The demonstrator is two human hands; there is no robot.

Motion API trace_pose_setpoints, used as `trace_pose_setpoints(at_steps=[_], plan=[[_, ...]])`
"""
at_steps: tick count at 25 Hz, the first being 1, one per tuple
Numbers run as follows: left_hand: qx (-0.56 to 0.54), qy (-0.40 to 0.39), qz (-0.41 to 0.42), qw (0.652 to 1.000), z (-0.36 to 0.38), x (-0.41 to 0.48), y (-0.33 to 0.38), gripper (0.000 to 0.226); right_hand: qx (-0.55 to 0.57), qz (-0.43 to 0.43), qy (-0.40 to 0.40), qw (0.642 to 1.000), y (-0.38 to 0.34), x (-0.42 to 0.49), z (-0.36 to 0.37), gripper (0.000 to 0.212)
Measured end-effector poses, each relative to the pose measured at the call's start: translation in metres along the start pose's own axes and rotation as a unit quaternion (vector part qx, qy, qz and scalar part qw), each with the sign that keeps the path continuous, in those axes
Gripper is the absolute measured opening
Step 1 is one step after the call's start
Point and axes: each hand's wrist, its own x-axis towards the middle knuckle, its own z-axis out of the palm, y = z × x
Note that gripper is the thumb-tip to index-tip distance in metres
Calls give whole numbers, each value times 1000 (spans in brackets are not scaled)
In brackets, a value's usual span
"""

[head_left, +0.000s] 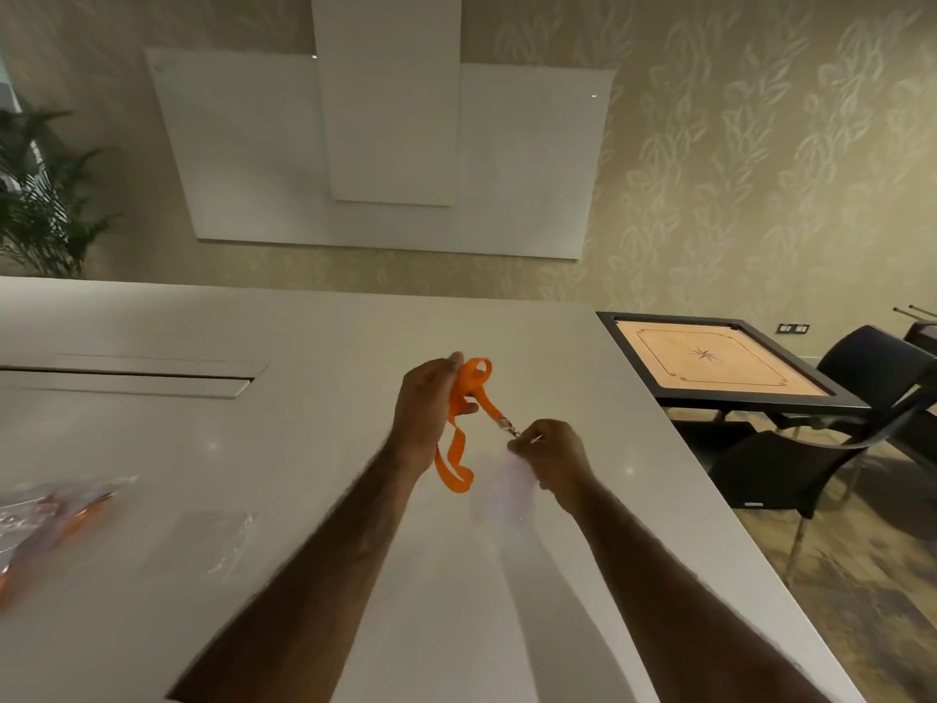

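An orange lanyard (464,398) is bunched in my left hand (425,404), which grips its folded ribbon above the white table (304,449). One loop hangs down below that hand. A short length of ribbon runs right to a small metal clip (508,427). My right hand (550,455) pinches that clip, and a pale clear sleeve (507,492), blurred, hangs under that hand. Both hands are held a little above the tabletop, close together.
A clear plastic bag (213,540) lies flat on the table at left. At the far left edge lies a blurred bag holding orange items (45,515). A closed cable flap (127,378) sits in the tabletop. A carrom board table (720,367) and black chairs (791,469) stand right.
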Motion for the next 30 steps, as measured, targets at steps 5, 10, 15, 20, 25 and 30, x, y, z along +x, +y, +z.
trace_pose_setpoints(at_steps=[5,10,15,20,25,30], plan=[[99,29,-78,992,-21,5,-12,34,170,-3,72,983,-32,4,-25,15],[316,-4,-75,946,-10,-2,-33,23,167,-74,35,983,-63,-4,-30,49],[326,-131,69,934,3,-16,-26,47,92,-80,32,992,-84,-7,-29,26],[332,-39,164,928,7,-17,-27,21,167,-58,-68,982,-96,-8,-36,18],[274,-11,183,944,0,-8,-12,9,66,-178,-136,972,-91,3,-61,28],[223,-43,164,960,4,-5,8,18,194,-228,-144,943,-91,1,-57,18]])
